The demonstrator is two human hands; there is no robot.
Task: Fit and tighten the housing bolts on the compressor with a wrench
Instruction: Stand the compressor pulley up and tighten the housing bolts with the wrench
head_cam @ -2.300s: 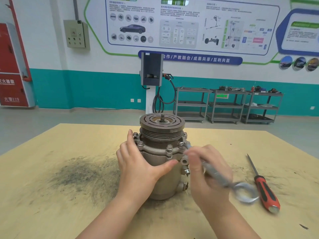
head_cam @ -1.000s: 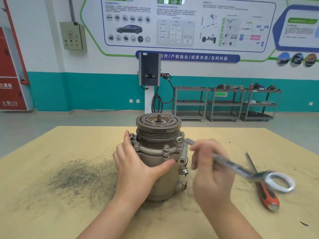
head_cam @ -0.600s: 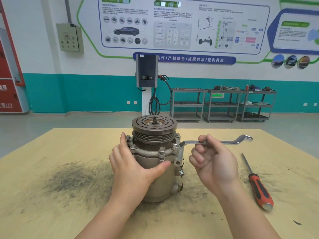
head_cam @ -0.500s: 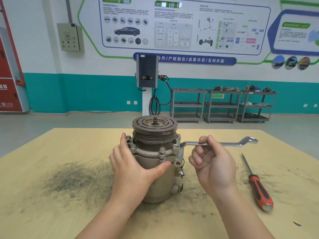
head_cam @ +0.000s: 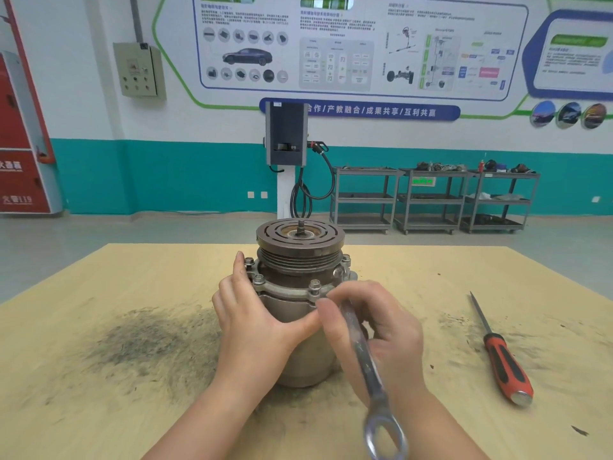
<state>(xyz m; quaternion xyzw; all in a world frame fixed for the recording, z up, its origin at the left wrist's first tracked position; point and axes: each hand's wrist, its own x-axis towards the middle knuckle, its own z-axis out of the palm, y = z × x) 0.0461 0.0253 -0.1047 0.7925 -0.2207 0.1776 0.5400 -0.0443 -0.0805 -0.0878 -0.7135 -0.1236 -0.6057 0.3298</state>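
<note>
The compressor stands upright in the middle of the wooden table, pulley end up. Several bolts ring its flange. My left hand wraps around the left side of the housing, with the thumb across the front. My right hand grips the shaft of a steel ring wrench. The wrench's far end reaches up to the bolt at the flange's right side. Its free ring end points toward me, low in the view.
A red-handled screwdriver lies on the table to the right of my right hand. A dark sooty smear covers the wood left of the compressor. Beyond the table's far edge stand metal shelving carts and a charger post.
My right hand has swung the wrench handle from pointing out to the right round toward me. My left hand has kept its hold on the housing.
</note>
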